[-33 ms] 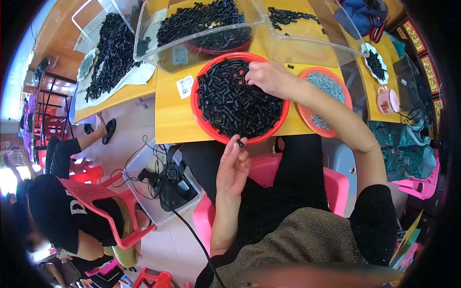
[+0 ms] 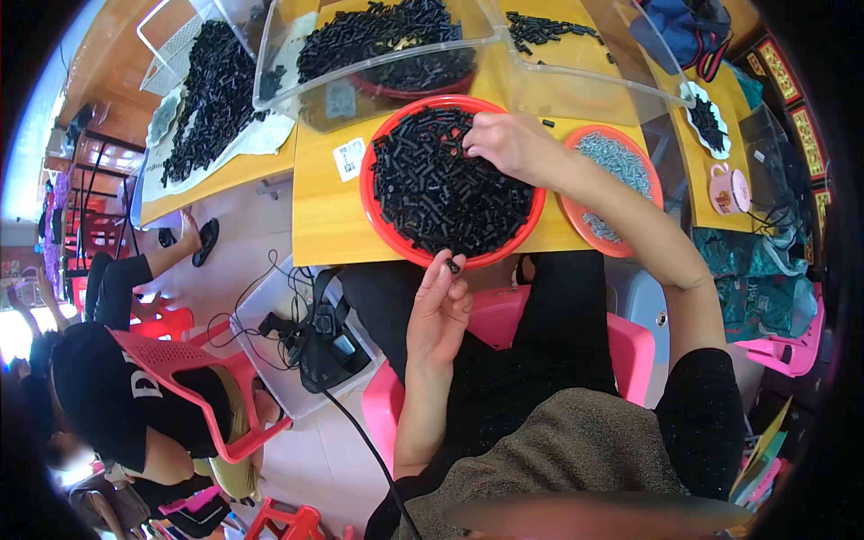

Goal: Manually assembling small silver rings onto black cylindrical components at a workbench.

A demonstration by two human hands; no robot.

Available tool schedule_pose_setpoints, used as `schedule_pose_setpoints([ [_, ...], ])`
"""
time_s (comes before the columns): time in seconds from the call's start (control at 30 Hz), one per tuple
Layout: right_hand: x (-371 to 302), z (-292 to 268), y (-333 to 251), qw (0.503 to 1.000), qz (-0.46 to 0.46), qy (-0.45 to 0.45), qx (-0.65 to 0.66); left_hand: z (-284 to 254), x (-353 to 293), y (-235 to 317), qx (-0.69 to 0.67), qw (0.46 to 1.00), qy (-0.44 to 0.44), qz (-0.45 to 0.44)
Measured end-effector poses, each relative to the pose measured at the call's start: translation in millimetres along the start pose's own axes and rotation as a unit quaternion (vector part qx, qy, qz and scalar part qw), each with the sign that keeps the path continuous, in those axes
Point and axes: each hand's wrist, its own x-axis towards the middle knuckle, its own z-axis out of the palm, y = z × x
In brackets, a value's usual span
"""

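A red round basin [image 2: 367,200] on the yellow table holds a heap of small black tube-like plastic pieces [image 2: 441,193]. At its near rim my left hand [image 2: 438,310] is closed, pinching one small black piece [image 2: 453,266] between thumb and forefinger. Over the basin's far right side, my right hand [image 2: 508,144] has its fingers bent together just above the heap. Whatever those fingertips hold, if anything, cannot be made out. Beside the basin, under my right forearm, lies an orange-red plate [image 2: 569,209] of small silvery metal parts [image 2: 614,162], perhaps screws.
Clear plastic bins [image 2: 387,65] stand behind the basin, with more black pieces heaped in and behind them. Another heap [image 2: 211,99] covers a cloth on the left table. A pink mug [image 2: 729,191] stands at right. Lower left, a person [image 2: 99,405] sits on a pink chair [image 2: 193,360].
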Motion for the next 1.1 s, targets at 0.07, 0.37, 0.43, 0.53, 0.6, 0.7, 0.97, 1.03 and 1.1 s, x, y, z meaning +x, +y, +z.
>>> schedule_pose_setpoints([
  [0.07,-8,-2,-15,0.996,0.009,0.075,0.044,-1,0,0,-0.003,1.0,0.001,0.0],
  [0.37,-79,0,-137,0.842,0.185,0.135,0.488,6,-6,-5,0.042,0.998,-0.019,0.037],
  [0.43,-84,8,-143,0.803,0.193,0.158,0.541,10,-8,-6,0.053,0.997,-0.034,0.051],
  [0.53,-89,10,-146,0.758,0.202,0.175,0.595,10,-11,-8,0.077,0.994,-0.036,0.065],
  [0.6,-93,11,-146,0.761,0.216,0.162,0.589,12,-11,-10,0.086,0.993,-0.034,0.076],
  [0.7,-96,15,-146,0.767,0.188,0.185,0.585,14,-12,-13,0.111,0.989,-0.029,0.096],
  [0.97,-92,10,-158,0.71,0.28,0.164,0.624,15,-14,-16,0.144,0.98,-0.02,0.136],
  [1.03,-91,12,-159,0.702,0.292,0.168,0.627,15,-14,-18,0.15,0.978,-0.014,0.147],
  [1.1,-91,12,-163,0.709,0.304,0.185,0.608,15,-14,-18,0.153,0.976,-0.015,0.154],
])
